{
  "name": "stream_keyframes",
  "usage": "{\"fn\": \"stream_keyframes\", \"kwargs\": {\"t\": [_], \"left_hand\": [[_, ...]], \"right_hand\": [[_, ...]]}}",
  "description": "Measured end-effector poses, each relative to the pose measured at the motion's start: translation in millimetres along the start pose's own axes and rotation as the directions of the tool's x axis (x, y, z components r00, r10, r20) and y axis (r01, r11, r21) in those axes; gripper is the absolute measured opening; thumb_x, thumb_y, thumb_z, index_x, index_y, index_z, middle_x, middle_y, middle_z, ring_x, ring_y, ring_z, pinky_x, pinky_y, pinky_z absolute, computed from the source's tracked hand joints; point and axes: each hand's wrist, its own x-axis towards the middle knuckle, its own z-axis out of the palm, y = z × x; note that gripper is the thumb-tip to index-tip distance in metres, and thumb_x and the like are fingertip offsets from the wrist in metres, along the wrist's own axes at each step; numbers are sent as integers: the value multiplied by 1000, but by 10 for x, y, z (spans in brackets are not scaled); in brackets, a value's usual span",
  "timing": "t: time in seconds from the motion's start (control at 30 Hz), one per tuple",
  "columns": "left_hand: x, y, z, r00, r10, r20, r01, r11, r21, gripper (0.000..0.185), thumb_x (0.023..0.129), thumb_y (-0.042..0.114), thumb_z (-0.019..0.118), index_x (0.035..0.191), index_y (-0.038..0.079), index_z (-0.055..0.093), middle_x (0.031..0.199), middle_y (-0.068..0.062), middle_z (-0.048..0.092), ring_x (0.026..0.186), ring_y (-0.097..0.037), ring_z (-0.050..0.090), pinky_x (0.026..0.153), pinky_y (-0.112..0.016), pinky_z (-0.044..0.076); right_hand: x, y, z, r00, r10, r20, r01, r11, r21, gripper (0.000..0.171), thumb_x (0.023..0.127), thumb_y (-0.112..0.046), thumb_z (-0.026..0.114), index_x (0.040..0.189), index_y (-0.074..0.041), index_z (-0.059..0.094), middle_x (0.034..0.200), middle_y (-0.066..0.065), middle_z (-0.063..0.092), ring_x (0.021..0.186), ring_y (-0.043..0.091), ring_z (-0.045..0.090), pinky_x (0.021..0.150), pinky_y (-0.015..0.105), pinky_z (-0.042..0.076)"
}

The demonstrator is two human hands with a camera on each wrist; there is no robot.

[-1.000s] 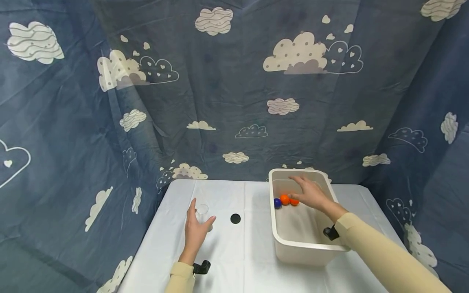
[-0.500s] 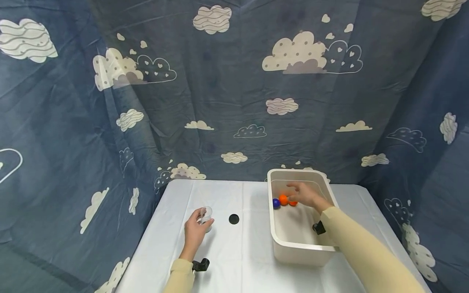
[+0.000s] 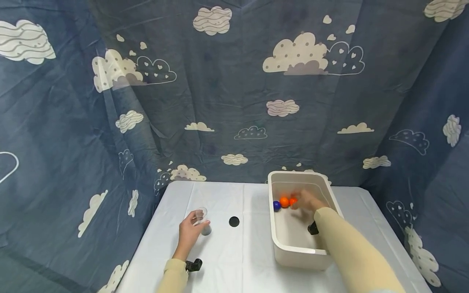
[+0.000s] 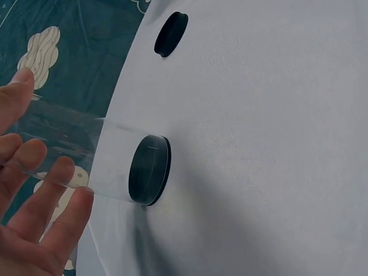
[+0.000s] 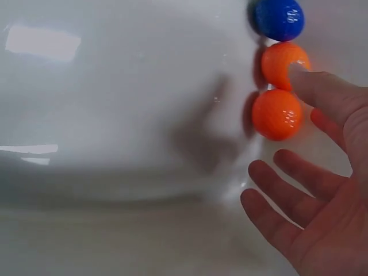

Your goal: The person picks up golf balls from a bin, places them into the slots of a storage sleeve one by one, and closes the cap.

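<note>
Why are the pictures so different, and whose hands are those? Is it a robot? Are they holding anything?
No robot here: this is a person, with a left hand and a right hand. One camera sits on the head and looks down, so that picture shows both hands. The other two cameras are worn on the wrists; each shows its own hand close up.

On the white table are a flat black disc and a cream tub. Inside the tub sit a blue ball and two orange balls.

The left hand has its grip around a see-through container with a dark bottom end. The right hand is inside the tub, spread out next to the balls. Its grip isn't closed on any, and I can't tell whether it touches one.
</note>
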Motion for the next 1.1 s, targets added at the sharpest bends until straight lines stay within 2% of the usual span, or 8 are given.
{"fn": "stream_keyframes", "kwargs": {"t": [0.17, 0.27, 0.37, 0.57, 0.7, 0.8, 0.93, 1.1], "left_hand": [[20, -27, -11, 1000, -2, 16, 2, 1000, -23, 45, 77, 24, 89, 117, 16, 70, 118, -3, 69, 114, -28, 65, 92, -37, 54], [45, -48, -2, 1000, 8, 17, -7, 999, -40, 45, 77, 24, 90, 117, 15, 70, 119, -4, 69, 114, -29, 64, 93, -36, 53], [59, -64, 0, 1000, 5, 14, -4, 999, -53, 44, 76, 24, 90, 115, 15, 71, 118, -4, 70, 114, -30, 65, 92, -36, 54], [16, -68, 6, 1000, -11, 3, 11, 999, -31, 42, 78, 23, 89, 114, 17, 71, 118, -3, 70, 114, -28, 65, 94, -40, 53], [-59, -31, 18, 1000, -2, -4, 2, 1000, -9, 51, 81, 19, 87, 126, 15, 66, 121, -7, 69, 117, -29, 64, 98, -46, 50], [-84, -14, 36, 1000, -14, 6, 14, 999, -36, 59, 82, 15, 85, 134, 15, 57, 126, -9, 67, 121, -30, 61, 103, -48, 46], [-51, -37, 50, 999, -34, 31, 36, 996, -85, 56, 83, 12, 84, 129, 13, 54, 127, -9, 66, 124, -30, 58, 107, -48, 42], [-36, -32, 34, 999, -25, 30, 27, 997, -65, 50, 83, 11, 84, 124, 12, 55, 123, -9, 68, 119, -31, 61, 103, -50, 45]], "right_hand": [[56, 40, 101, 998, 31, -50, -39, 988, -149, 47, 74, -7, 86, 118, -3, 69, 97, 11, 66, 83, 30, 56, 82, 46, 48], [76, 49, 120, 997, 8, -78, -26, 970, -240, 39, 74, -7, 84, 111, -4, 71, 85, 6, 62, 77, 28, 54, 75, 42, 46], [94, 48, 130, 996, 5, -90, -30, 961, -276, 33, 74, -7, 82, 104, -4, 70, 82, 4, 60, 75, 28, 53, 72, 40, 45], [73, 78, 216, 994, 91, -56, -102, 967, -233, 33, 69, -3, 86, 99, -6, 70, 80, 6, 59, 68, 25, 53, 58, 33, 45], [39, 107, 275, 994, 112, -19, -113, 971, -211, 35, 68, -7, 89, 99, -7, 71, 80, 5, 59, 69, 23, 54, 57, 30, 45], [19, 129, 247, 993, 121, 7, -117, 976, -182, 35, 69, -7, 88, 100, -5, 71, 78, 6, 59, 66, 23, 54, 55, 30, 45], [-12, 118, 155, 988, 153, 38, -147, 982, -119, 33, 71, -6, 86, 100, -3, 70, 73, 7, 58, 58, 21, 52, 49, 28, 43], [2, 95, 92, 982, 180, 66, -176, 983, -52, 36, 72, -8, 86, 104, -3, 70, 64, 4, 60, 52, 17, 49, 45, 26, 39]]}}
